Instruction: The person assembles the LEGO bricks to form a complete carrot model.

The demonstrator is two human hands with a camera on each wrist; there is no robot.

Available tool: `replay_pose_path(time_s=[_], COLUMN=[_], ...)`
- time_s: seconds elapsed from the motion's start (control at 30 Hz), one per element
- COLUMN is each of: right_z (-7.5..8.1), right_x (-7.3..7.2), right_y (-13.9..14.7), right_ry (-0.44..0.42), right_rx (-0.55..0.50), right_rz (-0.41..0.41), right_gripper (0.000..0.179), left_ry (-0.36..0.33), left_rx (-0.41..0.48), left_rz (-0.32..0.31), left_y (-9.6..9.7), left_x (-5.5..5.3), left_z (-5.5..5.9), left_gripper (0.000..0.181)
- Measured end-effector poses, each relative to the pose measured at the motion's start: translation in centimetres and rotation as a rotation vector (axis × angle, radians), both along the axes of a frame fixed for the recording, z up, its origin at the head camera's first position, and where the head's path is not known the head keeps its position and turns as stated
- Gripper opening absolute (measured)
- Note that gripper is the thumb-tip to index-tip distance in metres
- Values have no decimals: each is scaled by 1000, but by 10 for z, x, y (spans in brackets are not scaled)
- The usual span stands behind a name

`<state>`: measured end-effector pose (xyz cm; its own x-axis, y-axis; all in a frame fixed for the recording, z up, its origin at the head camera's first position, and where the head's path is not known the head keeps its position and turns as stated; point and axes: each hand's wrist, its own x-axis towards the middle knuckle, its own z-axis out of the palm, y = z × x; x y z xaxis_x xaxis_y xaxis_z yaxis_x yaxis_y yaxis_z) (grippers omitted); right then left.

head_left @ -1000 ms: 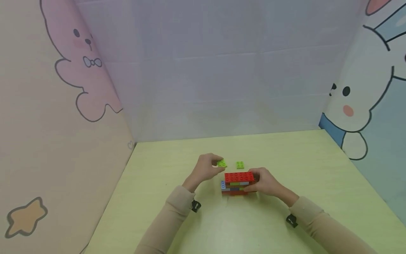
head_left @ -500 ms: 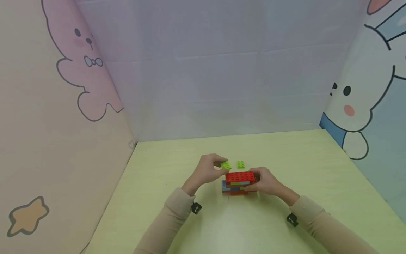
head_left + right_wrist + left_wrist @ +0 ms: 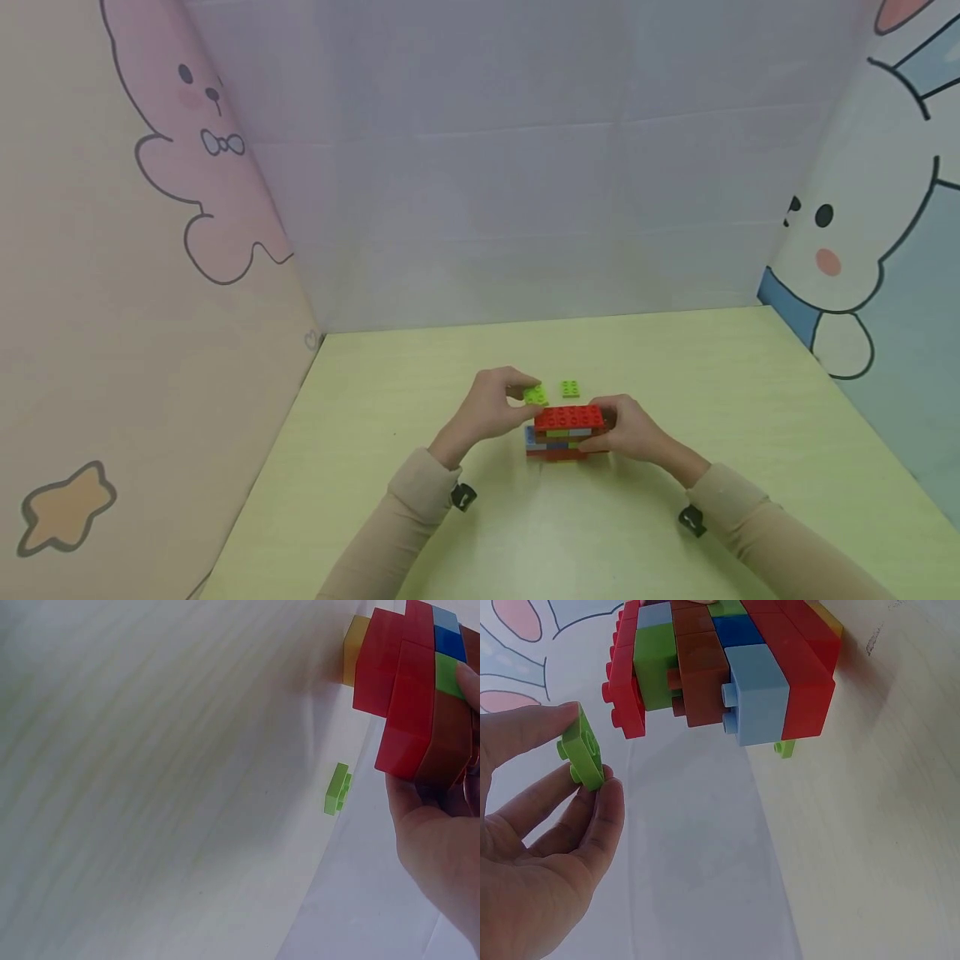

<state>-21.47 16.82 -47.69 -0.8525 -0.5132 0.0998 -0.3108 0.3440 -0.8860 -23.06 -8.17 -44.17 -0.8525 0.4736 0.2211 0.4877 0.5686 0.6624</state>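
My left hand [image 3: 491,403] pinches a thin lime-green building brick [image 3: 583,748] between thumb and fingertips, studs showing. It hovers beside the left end of a stacked block of building bricks [image 3: 567,417]. That block has a red studded plate [image 3: 628,675] on top, then green, brown, light blue and dark blue bricks, red ones lower down and a yellow one at the base. My right hand [image 3: 632,429] grips the block's right end, thumb on the near side, fingers behind and partly hidden. A second lime-green brick [image 3: 570,389] lies on the table behind the block.
The pale yellow-green table [image 3: 420,367] ends at a white sheet [image 3: 480,208] at the back. Printed side walls with a pink bear [image 3: 210,183] on the left and a white rabbit [image 3: 840,242] on the right enclose it. Small dark devices hang at both wrists.
My left hand has moved slightly right with the lime-green brick, bringing it to the left corner of the red top plate. The right hand keeps its grip on the block.
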Motion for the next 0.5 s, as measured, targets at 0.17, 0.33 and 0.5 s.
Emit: replay_pose_path(time_s=[0.17, 0.33, 0.5], right_z=[-23, -31, -30], right_x=[-12, -17, -16], right_y=[5, 7, 7], right_ry=[3, -5, -12], right_rx=[4, -12, -16], right_rz=[-10, -7, -5], right_gripper=[28, 31, 30], left_ry=[4, -14, -24], left_rx=[-26, -53, -65], left_rz=[-26, -56, -84], left_y=[-3, -6, -8], left_x=[4, 6, 6], left_z=[1, -1, -5], left_gripper=[34, 32, 32])
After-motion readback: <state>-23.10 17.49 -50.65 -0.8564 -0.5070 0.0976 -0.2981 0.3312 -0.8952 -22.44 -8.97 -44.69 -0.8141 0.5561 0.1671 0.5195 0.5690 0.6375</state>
